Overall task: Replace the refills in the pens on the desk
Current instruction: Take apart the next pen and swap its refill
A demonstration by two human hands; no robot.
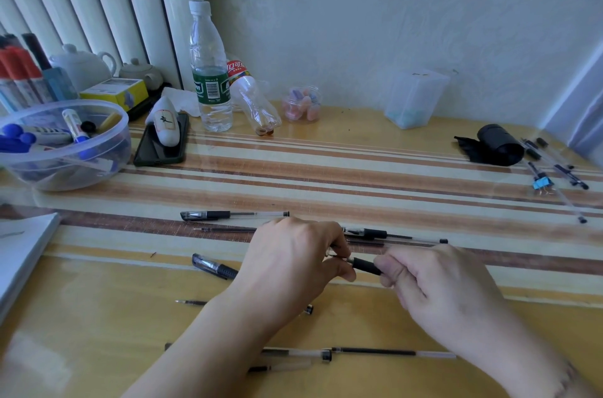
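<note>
Both hands meet over the middle of the desk on one pen [364, 265]. My right hand [434, 286] grips its barrel behind the black rubber grip. My left hand [293, 262] pinches the tip end with thumb and fingers. A capped pen [233, 215] lies beyond my left hand, and another capped pen [391, 235] lies behind my hands. A loose cap [213, 266] rests left of my left wrist. A thin refill [225, 229] lies on the striped mat; another refill [391, 352] and an empty clear barrel [293, 354] lie near the front edge.
At the left stands a clear plastic bowl [107, 162] of markers beside a phone [162, 149]. Behind are a water bottle [210, 71], a tipped bottle [254, 100], a small jar [301, 104] and a clear box [414, 97]. A black roll [499, 145] and more pen parts [554, 169] lie far right. Paper [19, 254] sits at the left edge.
</note>
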